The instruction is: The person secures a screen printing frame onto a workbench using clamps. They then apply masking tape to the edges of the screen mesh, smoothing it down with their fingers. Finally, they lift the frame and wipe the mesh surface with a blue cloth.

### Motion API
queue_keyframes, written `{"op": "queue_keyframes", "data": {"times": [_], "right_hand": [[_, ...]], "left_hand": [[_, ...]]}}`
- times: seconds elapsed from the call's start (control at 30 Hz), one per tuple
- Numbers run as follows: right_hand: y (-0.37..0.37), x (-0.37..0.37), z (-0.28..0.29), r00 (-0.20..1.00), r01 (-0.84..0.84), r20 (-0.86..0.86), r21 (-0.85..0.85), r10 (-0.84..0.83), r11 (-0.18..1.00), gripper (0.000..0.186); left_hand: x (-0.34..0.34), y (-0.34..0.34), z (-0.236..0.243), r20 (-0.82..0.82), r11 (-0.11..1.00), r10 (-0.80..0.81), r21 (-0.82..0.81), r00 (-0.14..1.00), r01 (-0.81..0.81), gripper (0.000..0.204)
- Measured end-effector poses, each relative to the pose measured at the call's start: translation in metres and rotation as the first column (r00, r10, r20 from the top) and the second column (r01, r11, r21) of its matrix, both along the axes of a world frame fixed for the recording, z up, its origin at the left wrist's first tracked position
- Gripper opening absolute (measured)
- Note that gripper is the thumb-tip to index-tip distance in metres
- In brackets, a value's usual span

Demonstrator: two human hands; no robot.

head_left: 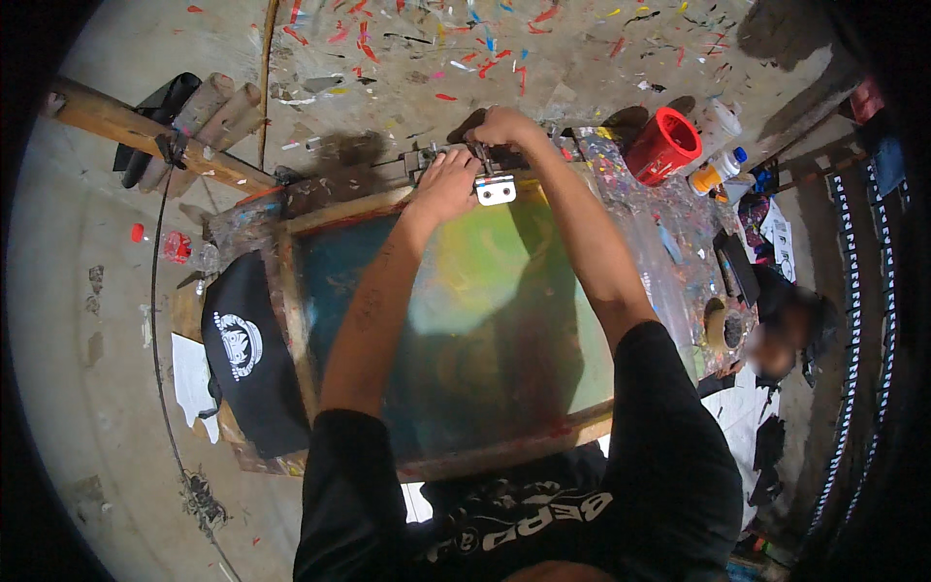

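Observation:
A wooden-framed printing screen (465,359) lies in front of me, its mesh stained blue, green and yellow. At its far edge is a metal hinge clamp (497,190) with a pale plate and two dark holes. My left hand (449,184) lies over the frame's far edge just left of that plate, fingers stretched onto the clamp. Just beyond, my right hand (506,128) is closed at the clamp's back, beside a short metal rod. Its fingertips are turned away, so what they grip is hidden.
Right of the screen, the paint-spattered table (669,242) bears a red tub (664,145), a white bottle with a blue cap (720,170) and a tape roll (723,328). Black printed cloth (247,354) lies left. A cord (160,320) hangs beyond it. Another person (790,330) is at right.

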State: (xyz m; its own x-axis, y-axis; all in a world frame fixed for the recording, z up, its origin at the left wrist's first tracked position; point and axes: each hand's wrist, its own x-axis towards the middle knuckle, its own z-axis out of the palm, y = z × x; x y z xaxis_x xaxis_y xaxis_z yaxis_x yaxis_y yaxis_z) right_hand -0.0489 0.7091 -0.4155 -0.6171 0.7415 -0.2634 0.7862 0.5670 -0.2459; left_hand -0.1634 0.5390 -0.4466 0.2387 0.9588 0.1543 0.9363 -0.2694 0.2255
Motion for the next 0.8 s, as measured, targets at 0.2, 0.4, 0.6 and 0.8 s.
{"op": "queue_keyframes", "data": {"times": [0.2,0.4,0.6,0.8], "right_hand": [[-0.01,-0.008,0.004,0.995,0.078,-0.071,0.11,-0.07,0.991,0.054],[0.005,0.027,0.003,0.924,-0.154,-0.383,-0.416,-0.019,0.896,0.065],[0.004,0.02,-0.002,0.972,-0.19,-0.185,-0.258,0.144,0.947,0.069],[-0.005,-0.001,0.013,0.992,-0.111,0.06,0.037,0.109,0.993,0.07]], "left_hand": [[0.002,-0.001,0.006,-0.016,0.998,0.011,-0.066,1.0,-0.012,0.055],[0.004,-0.003,0.01,-0.019,1.0,0.019,-0.018,1.0,-0.019,0.054],[0.003,-0.003,0.006,0.014,1.0,0.002,0.004,1.0,-0.002,0.053],[0.003,-0.001,0.006,-0.029,0.999,0.025,-0.042,0.999,-0.026,0.055]]}}
